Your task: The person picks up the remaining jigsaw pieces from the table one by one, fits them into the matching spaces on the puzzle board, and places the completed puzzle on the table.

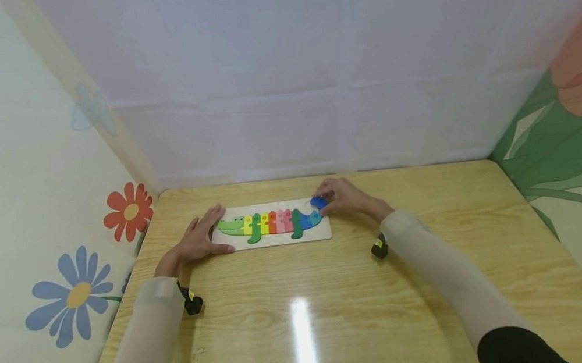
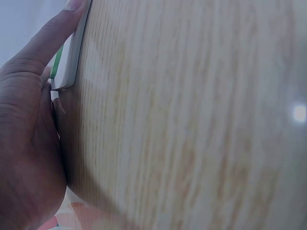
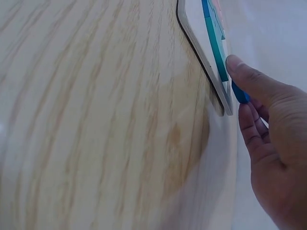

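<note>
A crocodile puzzle in bright colours lies on a pale wooden board, its head at the left. My left hand is spread around the board's left end, fingers at the far corner and thumb straight along the near corner. At the board's far right corner, my right hand pinches a blue puzzle piece between thumb and fingers. In the right wrist view the blue piece shows just past the teal tail section, partly hidden by the thumb.
The board rests on a wood-grain table near its back edge. A white cloth hangs behind, and flower-printed panels stand on both sides. A small black device sits under the left wrist, another under the right.
</note>
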